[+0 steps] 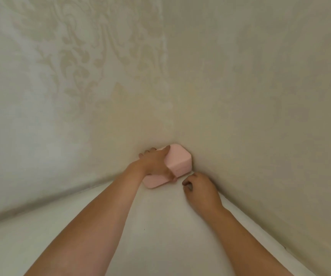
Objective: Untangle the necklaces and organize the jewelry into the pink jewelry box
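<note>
The pink jewelry box (177, 162) sits closed on a white surface, pushed into the corner where two walls meet. My left hand (154, 162) grips the box from the left, fingers over its top and thumb on its front side. Just right of the box, my right hand (199, 188) hovers low over the surface with its fingers loosely curled and holding nothing. No necklaces or other jewelry show in this view.
The white tabletop (160, 226) narrows toward the corner. A patterned cream wall (71, 86) bounds it on the left and a plain beige wall (270, 106) on the right, both close behind the box.
</note>
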Tool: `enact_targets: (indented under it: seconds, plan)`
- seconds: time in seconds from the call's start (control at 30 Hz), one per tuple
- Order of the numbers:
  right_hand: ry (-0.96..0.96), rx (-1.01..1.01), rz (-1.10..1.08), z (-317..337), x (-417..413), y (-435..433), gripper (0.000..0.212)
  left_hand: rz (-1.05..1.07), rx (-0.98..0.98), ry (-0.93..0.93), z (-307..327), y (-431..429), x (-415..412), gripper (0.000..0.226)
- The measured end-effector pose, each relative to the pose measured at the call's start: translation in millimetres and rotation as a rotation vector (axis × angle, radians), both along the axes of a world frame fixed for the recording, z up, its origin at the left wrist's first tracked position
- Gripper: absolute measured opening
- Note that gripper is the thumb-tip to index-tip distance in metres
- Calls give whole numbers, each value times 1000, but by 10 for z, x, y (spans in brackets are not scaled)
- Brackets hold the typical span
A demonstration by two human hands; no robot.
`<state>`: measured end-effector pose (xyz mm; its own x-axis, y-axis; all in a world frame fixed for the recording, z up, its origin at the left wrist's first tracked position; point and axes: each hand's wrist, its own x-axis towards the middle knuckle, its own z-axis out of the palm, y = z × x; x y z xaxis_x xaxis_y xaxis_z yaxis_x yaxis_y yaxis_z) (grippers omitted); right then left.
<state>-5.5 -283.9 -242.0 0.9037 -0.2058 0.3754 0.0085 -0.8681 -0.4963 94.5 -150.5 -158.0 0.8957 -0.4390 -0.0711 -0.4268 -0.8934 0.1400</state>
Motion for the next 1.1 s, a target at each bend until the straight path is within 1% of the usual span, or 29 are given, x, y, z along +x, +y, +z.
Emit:
enact_targets:
  seconds: [0.1, 0.2, 0.27, 0.37, 0.47, 0.53, 0.6, 0.63, 0.67, 0.73, 0.8, 0.87, 0.93, 1.1]
  plan:
    - [-13, 23, -1, -25, 23, -11, 23, -20, 18, -25, 2, -10, 40, 116]
    - [-2, 31, 3, -38, 29, -14, 23, -55, -28, -78, -6, -28, 41, 97]
    - [3, 27, 1, -38, 27, -17, 24, -83, -64, -113, -47, -61, 22, 89]
    - [15, 17, 7, -41, 20, -20, 24, -88, -80, -124, -99, -90, -10, 85]
    - [14, 20, 13, -35, 16, -14, 25, -73, -20, -119, -74, -88, -26, 85]
    - [15, 31, 15, -37, 9, -9, 24, 16, 81, -107, -72, -44, -44, 90]
    - [20, 30, 15, -38, 1, -9, 24, 203, 148, -70, -98, 47, -78, 104]
    - [20, 30, 15, -45, 3, -10, 24, 305, 147, -37, -123, 109, -109, 112]
    - [22, 32, 13, -42, 5, -9, 24, 380, 128, -5, -149, 170, -135, 116]
    - [20, 33, 12, -39, 10, -4, 25, 429, 32, 58, -200, 277, -174, 114]
    - [25, 28, 7, -29, 9, -1, 25, 391, -144, 80, -248, 357, -204, 102]
    - [27, 22, 4, -27, 6, -4, 25, 349, -342, 58, -282, 407, -244, 89]
    - [23, 22, 3, -25, 8, -3, 24, 306, -505, 45, -297, 433, -308, 80]
    - [17, 6, 4, -29, 12, 9, 24, 289, -604, 34, -333, 449, -380, 81]
